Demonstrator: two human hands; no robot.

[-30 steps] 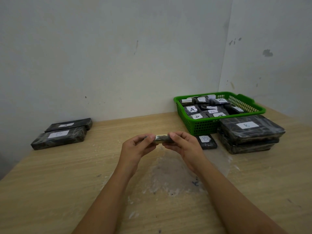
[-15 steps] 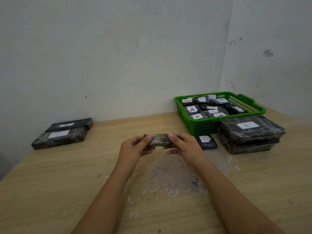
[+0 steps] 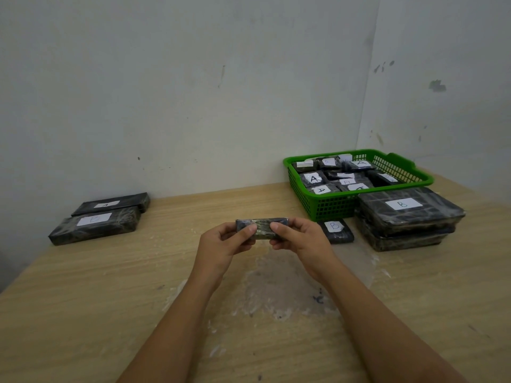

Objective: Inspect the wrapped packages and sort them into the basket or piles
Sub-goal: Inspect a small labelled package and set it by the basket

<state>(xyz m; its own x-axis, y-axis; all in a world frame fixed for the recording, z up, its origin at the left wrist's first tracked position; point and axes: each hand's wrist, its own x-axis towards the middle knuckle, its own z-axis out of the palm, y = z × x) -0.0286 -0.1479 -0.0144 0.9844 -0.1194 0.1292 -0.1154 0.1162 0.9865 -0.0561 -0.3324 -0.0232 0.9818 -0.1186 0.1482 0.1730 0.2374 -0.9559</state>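
A small wrapped package (image 3: 261,227) is held above the table, pinched from both ends — the left hand (image 3: 221,244) grips its left end, thumb on the near face, and the right hand (image 3: 301,240) grips its right end the same way. Just right of the right hand, a small package marked B (image 3: 336,230) lies flat on the wooden table (image 3: 110,286). Behind it stands a green basket (image 3: 331,205) filled with labelled packages, touching a stack of large packages (image 3: 406,217) marked B. Far left, two long packages (image 3: 102,217) lie side by side — near the pale wall (image 3: 179,92).
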